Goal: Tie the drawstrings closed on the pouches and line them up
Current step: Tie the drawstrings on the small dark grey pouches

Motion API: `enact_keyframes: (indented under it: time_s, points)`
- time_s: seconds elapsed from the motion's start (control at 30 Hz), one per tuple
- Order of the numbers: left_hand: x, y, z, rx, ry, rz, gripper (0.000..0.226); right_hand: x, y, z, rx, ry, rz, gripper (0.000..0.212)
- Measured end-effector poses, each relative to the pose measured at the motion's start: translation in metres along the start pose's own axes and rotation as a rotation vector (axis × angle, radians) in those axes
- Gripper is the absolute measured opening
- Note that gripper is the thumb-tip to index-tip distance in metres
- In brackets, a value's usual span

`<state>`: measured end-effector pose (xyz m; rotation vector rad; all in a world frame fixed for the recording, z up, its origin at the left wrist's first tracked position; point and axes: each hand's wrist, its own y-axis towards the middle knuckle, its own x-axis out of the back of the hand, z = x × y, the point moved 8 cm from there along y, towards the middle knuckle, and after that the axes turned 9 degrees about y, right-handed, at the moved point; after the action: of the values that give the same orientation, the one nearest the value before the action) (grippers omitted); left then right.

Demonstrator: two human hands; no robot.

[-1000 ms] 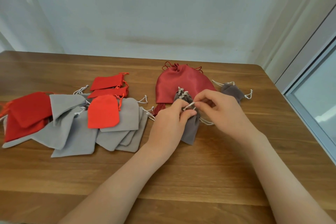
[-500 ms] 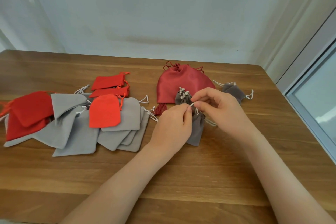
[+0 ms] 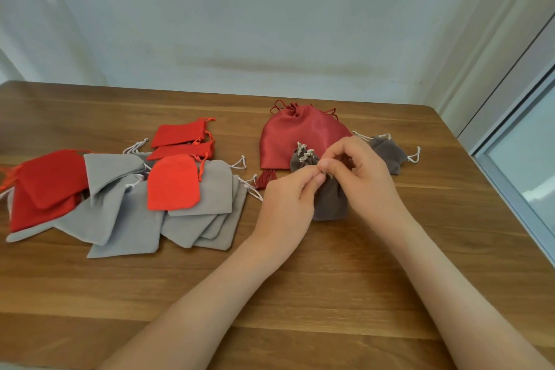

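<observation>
A dark grey pouch (image 3: 330,201) lies on the wooden table (image 3: 270,294) between my hands. My left hand (image 3: 285,204) and my right hand (image 3: 366,177) both pinch its pale drawstring at the pouch's neck, fingertips touching. Just behind it sits another dark grey pouch (image 3: 301,159) with a knotted string, against a large dark red satin pouch (image 3: 300,138) that is drawn shut. A third dark grey pouch (image 3: 389,155) lies to the right, behind my right hand.
A loose heap of flat light grey pouches (image 3: 126,219) and bright red pouches (image 3: 51,180) covers the left half of the table. A wall rises behind the table; a window frame (image 3: 510,183) runs along its right edge.
My fingertips have drawn together over the pouch's neck, and the stretch of string seen between them earlier is now hidden in the pinch. The pouch has bunched up shorter.
</observation>
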<state>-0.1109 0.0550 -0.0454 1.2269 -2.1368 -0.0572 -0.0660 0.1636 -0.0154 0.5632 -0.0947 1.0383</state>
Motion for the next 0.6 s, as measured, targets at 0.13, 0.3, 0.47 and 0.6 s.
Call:
enact_keyframes:
  time_s: [0.13, 0.3, 0.47, 0.6]
  points:
    - [-0.008, -0.001, 0.007, 0.153, -0.372, 0.091, 0.019, -0.001, 0.000, 0.000, -0.040, 0.143, -0.021, 0.018]
    - [-0.008, 0.000, 0.008, 0.175, -0.438, 0.118, 0.027, -0.011, -0.003, 0.000, -0.071, 0.370, 0.045, 0.017]
    - [0.004, 0.002, 0.011, 0.225, -0.517, -0.048, 0.017, -0.021, -0.010, -0.002, -0.129, 0.261, 0.193, 0.020]
    - [0.015, 0.001, 0.013, 0.209, -0.416, -0.160, 0.019, -0.024, -0.009, -0.011, -0.220, 0.176, 0.186, 0.008]
